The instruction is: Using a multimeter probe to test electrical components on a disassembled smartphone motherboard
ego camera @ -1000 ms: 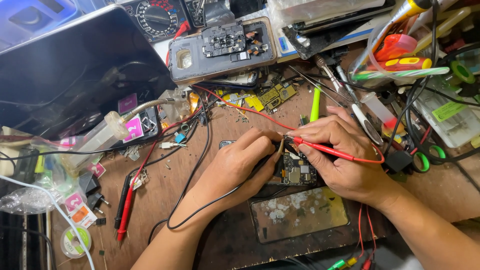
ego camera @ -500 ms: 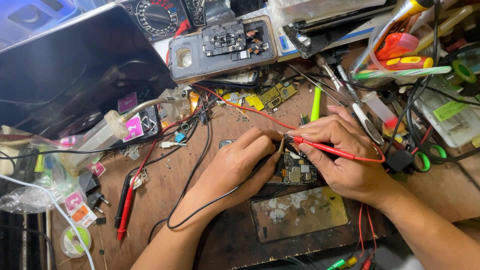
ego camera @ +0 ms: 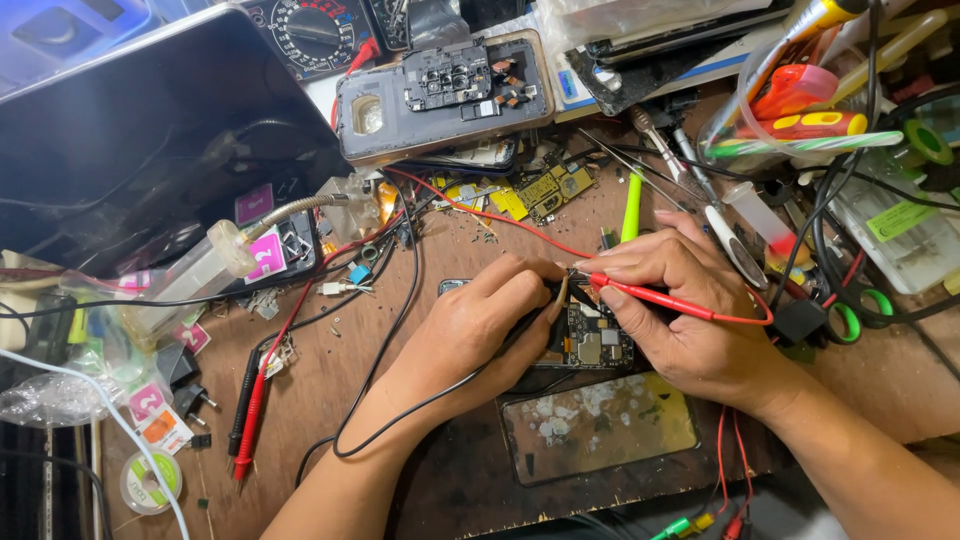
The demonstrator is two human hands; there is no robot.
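Note:
An opened phone with its circuit board (ego camera: 598, 340) bare lies on the wooden bench between my hands. My left hand (ego camera: 490, 325) pinches a black test probe whose black lead (ego camera: 400, 290) trails off to the left, its tip down on the board. My right hand (ego camera: 680, 310) grips a red test probe (ego camera: 655, 298), tip touching the board's upper edge, red lead looping behind the hand. Just below the board lies a detached phone panel (ego camera: 600, 425) with patchy glue residue.
A dismantled phone back (ego camera: 440, 95) and an analogue meter (ego camera: 305, 30) sit at the top. A dark laptop lid (ego camera: 130, 130) fills the upper left. Spare red and black probes (ego camera: 250, 410) lie at left. Tweezers, screwdrivers, a green pen (ego camera: 630, 205) and cluttered cables crowd the right.
Both hands stay on the board; the probe tips shift only slightly.

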